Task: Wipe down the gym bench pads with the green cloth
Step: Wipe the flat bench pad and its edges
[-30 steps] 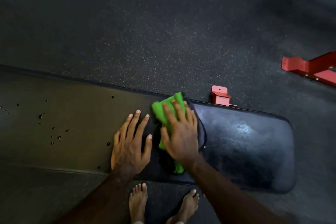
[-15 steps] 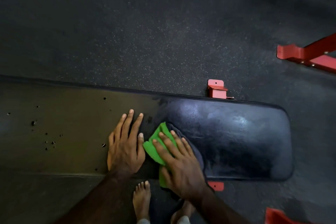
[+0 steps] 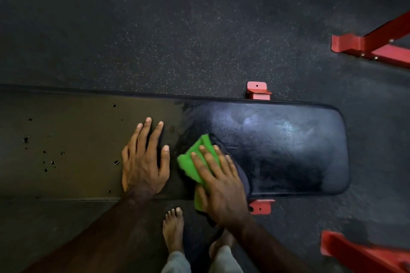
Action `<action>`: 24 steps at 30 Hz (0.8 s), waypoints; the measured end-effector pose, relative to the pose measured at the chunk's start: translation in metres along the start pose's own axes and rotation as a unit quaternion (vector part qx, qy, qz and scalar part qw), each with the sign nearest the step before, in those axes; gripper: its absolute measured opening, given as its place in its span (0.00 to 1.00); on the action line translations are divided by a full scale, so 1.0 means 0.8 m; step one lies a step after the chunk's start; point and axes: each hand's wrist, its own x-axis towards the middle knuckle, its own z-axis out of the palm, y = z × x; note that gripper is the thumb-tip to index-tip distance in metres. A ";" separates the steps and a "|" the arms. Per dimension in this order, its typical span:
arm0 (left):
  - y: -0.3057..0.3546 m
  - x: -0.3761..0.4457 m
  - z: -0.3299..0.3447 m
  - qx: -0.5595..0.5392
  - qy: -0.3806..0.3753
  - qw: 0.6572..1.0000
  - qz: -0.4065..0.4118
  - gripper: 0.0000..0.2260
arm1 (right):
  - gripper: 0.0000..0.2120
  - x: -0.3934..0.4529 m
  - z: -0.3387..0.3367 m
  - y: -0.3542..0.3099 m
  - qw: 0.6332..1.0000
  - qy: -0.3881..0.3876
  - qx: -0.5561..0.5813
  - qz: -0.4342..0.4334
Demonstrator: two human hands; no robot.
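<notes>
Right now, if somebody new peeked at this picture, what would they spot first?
The bright green cloth jumps out first, pressed flat under the right hand near the front edge of the dark bench pad. Next comes the left hand, spread flat on the duller, pitted stretch of the bench just left of the cloth. Red metal frame pieces glow at the right against the speckled floor.

Surfaces and finishes
Bench pad (image 3: 288, 150): glossy, streaked vinyl look. Cloth (image 3: 195, 162): soft green fabric. Floor (image 3: 177, 40): matt speckled rubber. Brackets (image 3: 257, 91): painted red metal.
</notes>
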 end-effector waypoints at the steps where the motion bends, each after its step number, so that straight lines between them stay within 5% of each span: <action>1: 0.000 0.000 0.000 -0.002 -0.001 1.000 -0.002 0.27 | 0.39 -0.011 0.000 0.023 0.998 0.032 -0.009 0.045; 4: 0.001 -0.001 0.000 -0.004 -0.001 1.000 -0.004 0.27 | 0.35 -0.015 -0.010 0.053 0.943 0.175 0.033 0.282; 6: 0.002 -0.001 0.000 -0.003 -0.002 1.000 -0.001 0.27 | 0.34 0.006 -0.002 0.018 0.903 0.197 0.054 0.377; 8: 0.002 -0.001 0.000 -0.005 0.001 1.000 0.001 0.27 | 0.35 0.016 0.008 -0.035 0.930 0.163 0.072 0.320; 10: 0.002 0.000 -0.001 -0.007 0.005 1.000 0.001 0.27 | 0.38 -0.001 0.020 -0.073 0.984 0.069 0.071 0.149; 13: 0.000 0.000 -0.001 -0.005 0.005 1.000 0.003 0.27 | 0.40 -0.022 0.020 -0.034 0.999 -0.008 0.012 -0.042; 14: 0.000 0.000 0.000 -0.004 0.005 1.000 0.002 0.27 | 0.40 -0.029 0.020 -0.014 0.999 0.013 -0.005 -0.030; 16: 0.000 -0.001 -0.001 -0.003 0.000 1.000 0.000 0.27 | 0.38 -0.040 0.020 0.024 0.987 0.098 0.001 0.127; 18: 0.000 -0.001 -0.001 -0.002 0.001 1.000 0.001 0.27 | 0.35 -0.043 0.013 0.026 0.938 0.187 0.043 0.289; 20: 0.000 -0.001 -0.001 0.000 0.001 1.000 0.003 0.27 | 0.35 -0.029 0.019 -0.012 0.909 0.208 0.060 0.355; 24: 0.002 -0.001 -0.001 0.001 0.004 1.000 -0.001 0.27 | 0.39 -0.014 0.028 -0.072 0.989 0.058 0.052 0.124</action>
